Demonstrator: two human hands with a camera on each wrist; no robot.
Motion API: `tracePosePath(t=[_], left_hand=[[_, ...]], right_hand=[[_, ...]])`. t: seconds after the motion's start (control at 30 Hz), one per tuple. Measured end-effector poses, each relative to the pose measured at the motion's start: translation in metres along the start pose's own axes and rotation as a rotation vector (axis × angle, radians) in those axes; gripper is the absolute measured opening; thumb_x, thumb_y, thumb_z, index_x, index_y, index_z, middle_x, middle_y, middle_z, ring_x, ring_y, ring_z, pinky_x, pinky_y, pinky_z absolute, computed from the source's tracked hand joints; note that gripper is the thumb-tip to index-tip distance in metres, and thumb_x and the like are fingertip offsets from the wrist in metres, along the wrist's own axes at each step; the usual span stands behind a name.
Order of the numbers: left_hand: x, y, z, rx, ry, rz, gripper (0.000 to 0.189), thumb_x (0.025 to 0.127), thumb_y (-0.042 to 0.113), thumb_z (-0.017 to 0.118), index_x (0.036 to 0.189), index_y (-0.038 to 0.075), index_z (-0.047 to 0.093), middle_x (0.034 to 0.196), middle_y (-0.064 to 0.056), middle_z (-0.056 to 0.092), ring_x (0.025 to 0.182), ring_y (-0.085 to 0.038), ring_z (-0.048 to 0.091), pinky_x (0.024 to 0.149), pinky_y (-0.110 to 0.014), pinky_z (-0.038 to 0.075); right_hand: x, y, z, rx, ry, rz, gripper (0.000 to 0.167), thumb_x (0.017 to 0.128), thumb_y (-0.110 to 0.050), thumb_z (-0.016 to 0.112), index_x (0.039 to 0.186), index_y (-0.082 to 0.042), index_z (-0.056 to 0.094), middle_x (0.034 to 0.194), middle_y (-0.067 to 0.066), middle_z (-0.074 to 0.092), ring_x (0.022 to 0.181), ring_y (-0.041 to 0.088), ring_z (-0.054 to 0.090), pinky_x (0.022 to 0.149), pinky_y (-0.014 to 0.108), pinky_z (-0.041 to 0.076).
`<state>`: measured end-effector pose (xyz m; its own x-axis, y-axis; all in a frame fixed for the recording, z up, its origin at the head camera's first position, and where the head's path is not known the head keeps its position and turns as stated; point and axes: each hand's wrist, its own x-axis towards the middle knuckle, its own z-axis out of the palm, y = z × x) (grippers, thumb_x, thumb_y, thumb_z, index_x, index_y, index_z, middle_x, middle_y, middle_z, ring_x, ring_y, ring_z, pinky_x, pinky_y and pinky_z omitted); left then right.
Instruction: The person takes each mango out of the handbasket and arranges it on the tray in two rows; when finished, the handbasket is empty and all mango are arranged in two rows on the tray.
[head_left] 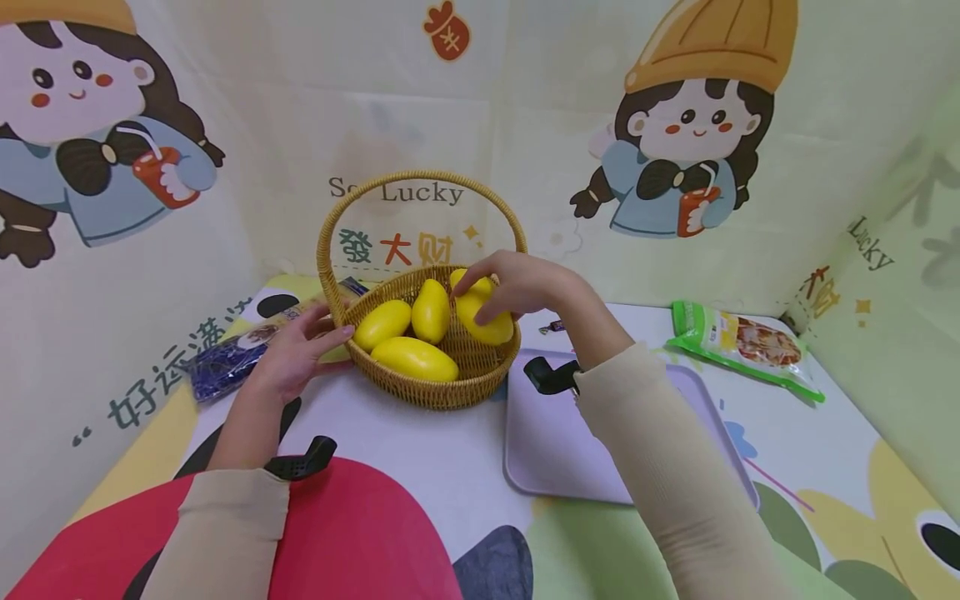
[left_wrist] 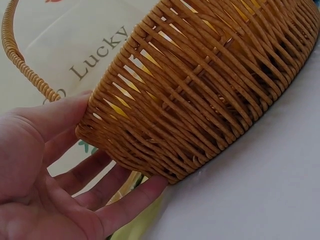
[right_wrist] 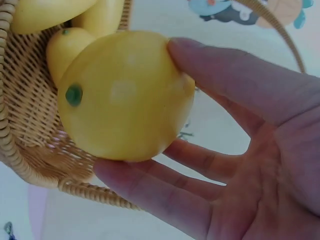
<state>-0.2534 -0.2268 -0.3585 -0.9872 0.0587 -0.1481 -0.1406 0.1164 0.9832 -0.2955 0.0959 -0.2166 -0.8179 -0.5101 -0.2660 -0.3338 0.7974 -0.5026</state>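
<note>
Plainly, your beige sleeves [head_left: 232,525] came closest, the right one crossing over a lilac tray [head_left: 558,442]. Beyond, your left hand [head_left: 296,354] rested against the left side of a wicker basket [head_left: 420,396], its thumb at the rim and its fingers spread along the outer wall. Inside lay three yellow fruits [head_left: 415,359] (smooth and mango-shaped), towards the left and middle. Your right hand [head_left: 528,279] pinched a fourth fruit [right_wrist: 125,95] between thumb and fingertips at the basket's right side; whether that fruit touched the wicker, you could not tell. A blue packet [head_left: 221,371] lay left of the basket, a green-edged packet [head_left: 750,346] well to the right. Farthest from you hung a pale backdrop [head_left: 487,125] printed with cartoon figures.
</note>
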Motion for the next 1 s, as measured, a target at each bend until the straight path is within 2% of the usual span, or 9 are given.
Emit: tracePosePath(t=[0.17,0.37,0.47,0.7,0.8,1.0], left_hand=[[0.0,0.001,0.001,0.0,-0.008,0.003,0.075,0.102,0.027,0.068,0.165,0.025,0.027,0.171,-0.014,0.021,0.152,-0.041,0.032,0.108,-0.059,0.05],[-0.003,0.002,-0.001,-0.001,-0.005,0.005,0.071,0.102,0.027,0.066,0.163,0.028,0.031,0.171,-0.013,0.022,0.152,-0.039,0.033,0.108,-0.057,0.05],[-0.004,0.004,-0.002,0.005,-0.004,0.011,0.07,0.103,0.028,0.066,0.163,0.028,0.031,0.171,-0.013,0.022,0.152,-0.04,0.032,0.109,-0.057,0.049],[-0.002,0.006,-0.002,0.016,0.0,0.008,0.073,0.102,0.03,0.067,0.164,0.027,0.029,0.171,-0.013,0.023,0.152,-0.039,0.033,0.108,-0.056,0.05],[-0.001,0.005,0.0,0.012,-0.001,0.009,0.072,0.102,0.03,0.067,0.164,0.028,0.03,0.171,-0.013,0.022,0.152,-0.04,0.032,0.109,-0.056,0.049],[-0.001,0.001,0.0,-0.001,-0.005,-0.002,0.069,0.104,0.026,0.064,0.164,0.029,0.03,0.172,-0.013,0.021,0.153,-0.04,0.03,0.11,-0.057,0.048]], right_hand=[[-0.018,0.002,0.0,-0.03,0.014,-0.036,0.045,0.089,-0.016,0.079,0.131,-0.032,0.072,0.152,0.002,0.051,0.125,0.027,0.052,0.095,0.04,0.059],[-0.037,0.008,-0.005,-0.05,0.054,-0.084,0.043,0.089,-0.017,0.078,0.128,-0.034,0.073,0.152,0.003,0.048,0.132,0.028,0.046,0.106,0.047,0.052],[-0.045,0.015,-0.007,-0.042,0.07,-0.088,0.041,0.089,-0.018,0.078,0.127,-0.033,0.073,0.151,0.004,0.048,0.134,0.031,0.047,0.108,0.05,0.051],[-0.069,0.033,-0.013,0.035,0.067,-0.101,0.042,0.09,-0.022,0.077,0.129,-0.036,0.071,0.15,-0.001,0.048,0.135,0.037,0.052,0.105,0.053,0.053],[-0.077,0.04,-0.014,0.045,0.062,-0.119,0.041,0.091,-0.021,0.076,0.13,-0.033,0.071,0.151,0.002,0.048,0.135,0.038,0.053,0.104,0.053,0.054],[-0.087,0.059,-0.014,0.024,0.064,-0.095,0.041,0.091,-0.019,0.077,0.131,-0.028,0.071,0.149,0.007,0.05,0.128,0.039,0.057,0.098,0.047,0.058]])
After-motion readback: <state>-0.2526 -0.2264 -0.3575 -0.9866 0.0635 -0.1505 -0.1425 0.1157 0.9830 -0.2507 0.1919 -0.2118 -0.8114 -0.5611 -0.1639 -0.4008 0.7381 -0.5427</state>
